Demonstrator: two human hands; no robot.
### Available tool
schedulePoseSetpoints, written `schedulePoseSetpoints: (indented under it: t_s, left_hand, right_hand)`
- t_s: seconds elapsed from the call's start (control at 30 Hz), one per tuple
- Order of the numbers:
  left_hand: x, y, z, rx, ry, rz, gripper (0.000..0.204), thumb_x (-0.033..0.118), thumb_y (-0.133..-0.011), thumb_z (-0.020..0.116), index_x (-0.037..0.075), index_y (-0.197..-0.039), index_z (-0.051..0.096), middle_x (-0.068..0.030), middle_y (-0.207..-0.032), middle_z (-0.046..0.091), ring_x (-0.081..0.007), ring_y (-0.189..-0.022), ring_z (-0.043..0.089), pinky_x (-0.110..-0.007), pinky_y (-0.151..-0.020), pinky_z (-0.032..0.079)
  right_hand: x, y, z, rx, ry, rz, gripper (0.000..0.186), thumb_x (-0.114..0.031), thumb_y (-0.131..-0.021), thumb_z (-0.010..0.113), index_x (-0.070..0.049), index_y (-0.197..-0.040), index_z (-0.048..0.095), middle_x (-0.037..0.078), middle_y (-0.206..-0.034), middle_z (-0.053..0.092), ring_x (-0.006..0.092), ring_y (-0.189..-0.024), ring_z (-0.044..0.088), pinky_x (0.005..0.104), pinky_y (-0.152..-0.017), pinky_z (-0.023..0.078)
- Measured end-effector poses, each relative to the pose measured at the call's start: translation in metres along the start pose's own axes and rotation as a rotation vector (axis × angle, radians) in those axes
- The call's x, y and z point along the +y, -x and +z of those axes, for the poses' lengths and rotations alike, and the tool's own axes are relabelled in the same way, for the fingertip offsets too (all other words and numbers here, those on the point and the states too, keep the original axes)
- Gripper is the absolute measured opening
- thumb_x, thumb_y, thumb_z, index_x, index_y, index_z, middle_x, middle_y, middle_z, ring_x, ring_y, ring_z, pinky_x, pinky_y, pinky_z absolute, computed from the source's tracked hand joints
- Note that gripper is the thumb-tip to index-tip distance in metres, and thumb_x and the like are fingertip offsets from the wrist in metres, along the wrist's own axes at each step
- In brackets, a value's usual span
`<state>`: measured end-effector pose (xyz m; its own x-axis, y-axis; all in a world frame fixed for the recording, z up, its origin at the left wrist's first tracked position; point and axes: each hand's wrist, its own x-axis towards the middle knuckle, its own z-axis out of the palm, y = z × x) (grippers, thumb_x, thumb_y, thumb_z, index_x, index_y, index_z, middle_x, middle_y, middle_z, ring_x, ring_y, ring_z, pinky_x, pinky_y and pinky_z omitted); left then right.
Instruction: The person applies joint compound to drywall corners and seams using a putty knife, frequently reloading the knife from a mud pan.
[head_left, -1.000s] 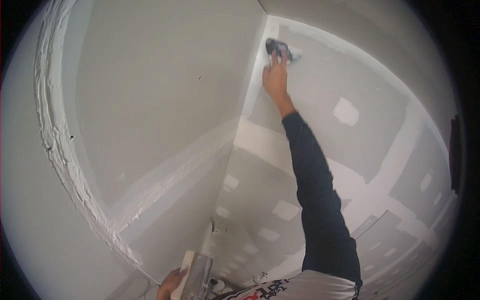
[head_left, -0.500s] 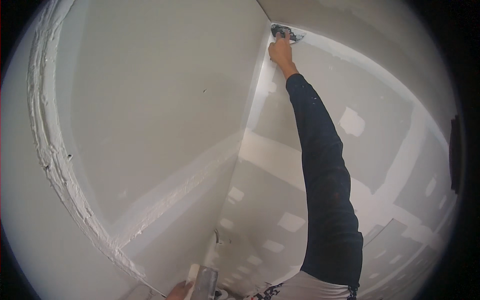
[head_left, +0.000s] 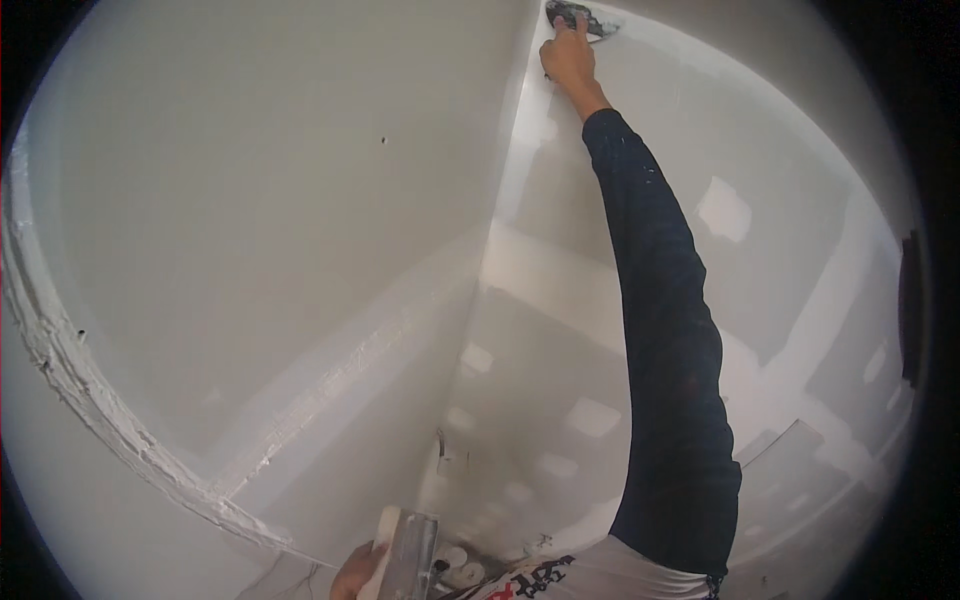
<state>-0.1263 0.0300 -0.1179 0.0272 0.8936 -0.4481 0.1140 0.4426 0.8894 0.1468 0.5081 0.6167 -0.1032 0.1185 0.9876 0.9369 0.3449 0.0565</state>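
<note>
- Patched wall (head_left: pixel 740 110): grey with pale patches, meeting plain wall (head_left: pixel 250 200) at a corner. Looks hard and rigid; likely to take light pressure, dents possible from a blade corner.
- Pale ridged strip (head_left: pixel 110 410) on plain wall: rough, looks like thick plaster. Probably soft if wet; cannot tell dry or not. Best left untouched.
- Wide scraper (head_left: pixel 415 555): at lower edge of view, beige bar along left side, grey metal-looking face. Judged light to moderate, stiff along bar, springy at free edge. Take by the beige bar, clear of the edge. Likely slippery if smeared.
- Left hand (head_left: pixel 358 572): closed around beige-bar side of wide scraper, partly cut off by frame; full finger placement cannot be told.
- Black scraper (head_left: pixel 597 22): high up in the corner, just below top of view, against patched wall or very near; exact contact unclear. Pale smears on dark body. Judged light, stiff in body, some flex at edge. Hold by dark body, fingers spread for even pressure.
- Right hand (head_left: pixel 572 62): holding black scraper from below, fingers laid up over its body, arm outstretched.
</note>
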Motion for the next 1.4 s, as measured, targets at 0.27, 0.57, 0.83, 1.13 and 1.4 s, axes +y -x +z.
schedulePoseSetpoints:
  t_s: [0.27,0.57,0.83,1.13,1.4]
  left_hand:
    - [0.015,0.003,-0.002,-0.009,0.012,0.023,0.066,0.048,-0.101,0.057,-0.010,-0.133,0.057,-0.0176,-0.123,0.068,-0.0245,-0.111,0.061,-0.034,-0.100,0.045]
    - [0.027,0.005,-0.008,0.003,-0.140,0.038,0.076,0.053,-0.099,0.057,-0.012,-0.138,0.051,-0.0230,-0.132,0.062,-0.0290,-0.125,0.056,-0.035,-0.109,0.040]
    - [0.087,0.051,0.008,0.056,-0.201,-0.020,0.060,0.043,-0.103,0.055,-0.008,-0.135,0.056,-0.0196,-0.135,0.062,-0.0256,-0.126,0.055,-0.035,-0.110,0.038]
    - [0.029,0.004,0.003,-0.041,0.035,0.060,0.066,0.045,-0.103,0.056,-0.009,-0.139,0.051,-0.0170,-0.126,0.065,-0.0213,-0.111,0.062,-0.030,-0.098,0.048]
    - [0.075,-0.045,0.107,-0.277,0.627,-0.034,0.063,0.047,-0.103,0.053,-0.003,-0.142,0.050,-0.0130,-0.127,0.062,-0.0231,-0.116,0.059,-0.035,-0.101,0.046]
  right_hand:
    - [-0.049,0.170,0.016,-0.180,-0.097,0.097,0.063,-0.002,-0.081,0.064,0.011,-0.139,0.045,0.032,-0.155,0.024,0.0530,-0.102,0.064,0.0513,-0.090,0.055]
    - [-0.070,0.413,0.020,-0.301,-0.133,0.135,0.069,0.008,-0.080,0.054,0.008,-0.147,0.040,0.031,-0.160,0.016,0.0458,-0.083,0.066,0.0469,-0.076,0.057]
    - [-0.066,0.487,0.026,-0.434,-0.110,0.178,0.079,0.009,-0.082,0.056,0.006,-0.155,0.025,0.028,-0.164,0.010,0.0345,-0.075,0.064,0.0397,-0.073,0.059]
    - [-0.088,0.564,-0.067,-0.423,-0.447,0.381,0.073,0.009,-0.090,0.046,0.000,-0.158,0.021,0.028,-0.163,0.010,0.0501,-0.143,0.031,0.0438,-0.107,0.046]
    - [-0.087,0.686,-0.323,-1.079,-1.073,0.332,0.078,0.004,-0.084,0.053,-0.019,-0.157,0.036,0.018,-0.164,0.019,0.0438,-0.146,0.031,0.0482,-0.113,0.041]
